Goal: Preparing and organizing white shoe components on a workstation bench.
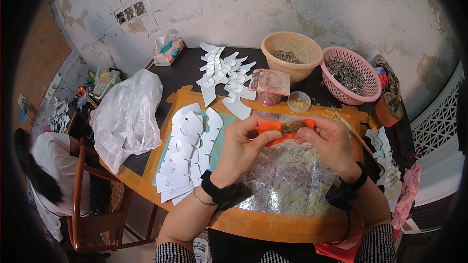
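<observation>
My left hand (236, 146) and my right hand (329, 143) both pinch a bright orange strip (269, 125) between thumb and fingers, raised over the table. A brown, rough-looking clump (294, 126) lies against the orange between my two thumbs; its kind is not clear. Under my hands a clear plastic sheet (292, 180) is littered with yellowish crumbs. Just beyond them stand a small round tub (299, 101) with yellow bits and a pink jar (269, 99) with a reddish printed packet (270, 83) on top. White notched cut-outs (183, 141) lie to the left of my left hand.
Metal parts fill a beige basket (287, 39) and a pink basket (363, 95) at the back. Silvery-white cut pieces (239, 102), a tissue pack (169, 51) and a white plastic bag (129, 117) occupy the left side. Tape rolls (388, 108) stand right. Another person (61, 170) sits at far left.
</observation>
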Motion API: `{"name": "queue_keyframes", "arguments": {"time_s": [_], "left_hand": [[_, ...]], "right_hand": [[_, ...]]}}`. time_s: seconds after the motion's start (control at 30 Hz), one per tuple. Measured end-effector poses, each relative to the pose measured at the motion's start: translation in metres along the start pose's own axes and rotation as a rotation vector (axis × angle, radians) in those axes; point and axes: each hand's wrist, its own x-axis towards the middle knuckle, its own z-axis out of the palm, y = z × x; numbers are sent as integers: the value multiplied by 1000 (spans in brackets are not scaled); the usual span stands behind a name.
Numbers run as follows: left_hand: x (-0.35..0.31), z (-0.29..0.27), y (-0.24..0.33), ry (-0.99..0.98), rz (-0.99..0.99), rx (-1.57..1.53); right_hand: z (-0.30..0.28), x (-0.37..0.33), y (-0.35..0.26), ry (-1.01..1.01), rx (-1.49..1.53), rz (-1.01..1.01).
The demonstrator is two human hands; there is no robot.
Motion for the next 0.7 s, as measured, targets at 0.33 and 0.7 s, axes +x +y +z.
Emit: {"name": "queue_keyframes", "arguments": {"time_s": [0.33,0.7], "left_hand": [[-1,-3,-1,2,384,246],[0,-7,8,20,606,437]], "right_hand": [[-3,1,-1,14,-159,-209],[-2,4,-6,52,-400,-450]]}}
